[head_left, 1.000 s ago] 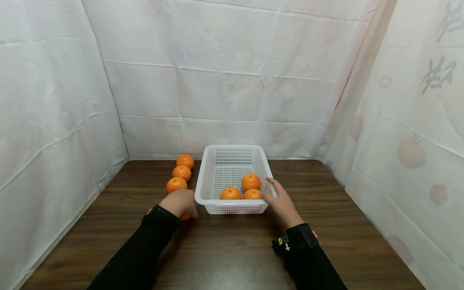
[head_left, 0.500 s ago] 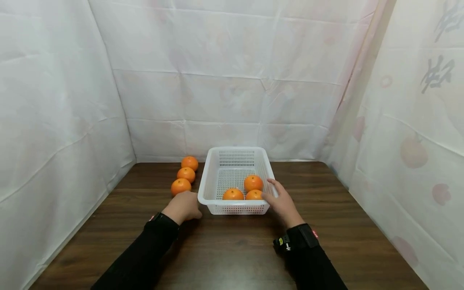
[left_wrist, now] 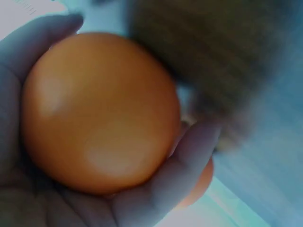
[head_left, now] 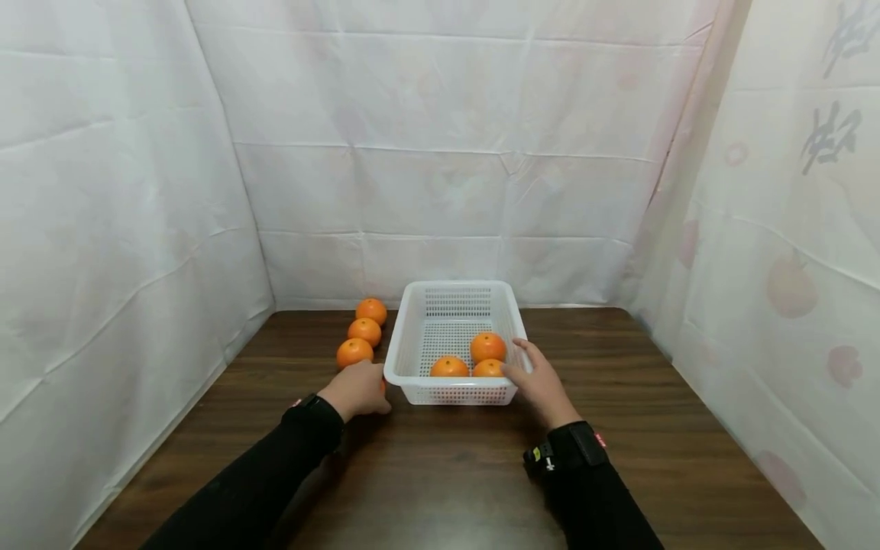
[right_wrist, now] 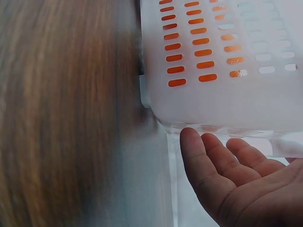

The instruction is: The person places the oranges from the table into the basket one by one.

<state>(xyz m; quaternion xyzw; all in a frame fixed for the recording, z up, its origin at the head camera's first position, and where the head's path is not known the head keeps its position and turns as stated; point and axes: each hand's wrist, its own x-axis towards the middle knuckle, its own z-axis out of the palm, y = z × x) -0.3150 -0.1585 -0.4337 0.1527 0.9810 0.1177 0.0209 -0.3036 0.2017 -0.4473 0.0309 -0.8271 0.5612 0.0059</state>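
In the head view, my left hand (head_left: 357, 388) is at the left front corner of the white plastic basket (head_left: 429, 380). It grips an orange (left_wrist: 99, 113), thumb and fingers curved round its sides in the left wrist view. My right hand (head_left: 543, 386) holds the basket's right rim near the front corner. The right wrist view shows its fingertips (right_wrist: 191, 139) against the basket wall below the rim; the thumb is out of that view. Inside the basket's front part lie three oranges (head_left: 488, 347).
Three more oranges (head_left: 354, 353) form a slanting row left of the basket on the dark wooden table (head_left: 440, 473). White cloth (head_left: 440, 191) hangs behind the table and along both sides.
The left hand has turned slightly, and its orange now peeks out beside the fingers nearest the basket. The right hand keeps its place on the rim. The head view has shifted a little.
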